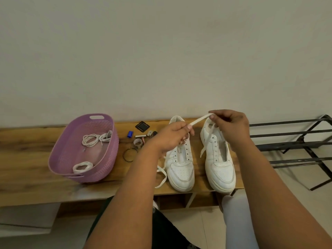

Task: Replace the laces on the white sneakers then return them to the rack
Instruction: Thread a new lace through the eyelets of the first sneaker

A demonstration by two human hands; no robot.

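Two white sneakers stand side by side on the wooden bench, toes toward me: the left sneaker and the right sneaker, both with bare eyelets. A flat white lace is stretched between my hands above the shoes. My left hand pinches one part of it over the left sneaker. My right hand pinches the other part over the right sneaker's heel, and a loose end hangs down beside that shoe. More of the lace trails on the bench left of the left sneaker.
A purple plastic basket at the left holds several coiled white laces. Small items lie between basket and shoes: a blue piece, a tape roll, a bangle. The black metal shoe rack stands right of the bench.
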